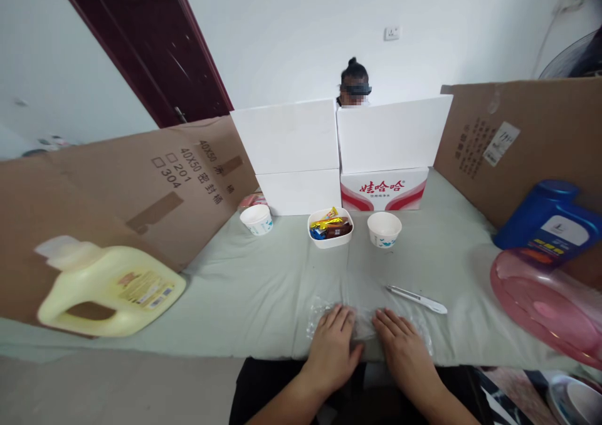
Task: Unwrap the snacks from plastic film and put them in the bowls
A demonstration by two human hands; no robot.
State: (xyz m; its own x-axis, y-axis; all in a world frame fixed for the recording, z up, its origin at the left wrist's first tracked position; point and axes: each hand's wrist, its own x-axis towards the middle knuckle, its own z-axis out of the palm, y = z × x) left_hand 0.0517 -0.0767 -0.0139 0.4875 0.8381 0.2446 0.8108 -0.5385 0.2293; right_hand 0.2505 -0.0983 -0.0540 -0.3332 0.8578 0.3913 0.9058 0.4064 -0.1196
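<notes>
The left hand (333,343) and right hand (404,343) lie palm down at the near edge of the desk (254,299), apart from each other. Both are flat, fingers stretched out, gripping nothing. They rest on a clear film (364,326), which spreads crumpled between them and out past both sides. A knife (416,299) lies aslant just beyond the right hand, its white handle end toward the near right.

Farther off, in the middle, a dish (325,244) holds wrapped snacks (332,225). To its right is a paper bowl (384,232); another bowl (257,222) stands to its left, with a reddish pack (254,199) behind it.

White boxes (296,158) line the far side, the lower right one with red print. A person (353,81) shows above them. A carton (188,187) walls the left, with a yellow jug (155,268) before it; another carton (536,118) walls the right, with a blue jug (527,215) and, nearer, a pink basin (545,309).
</notes>
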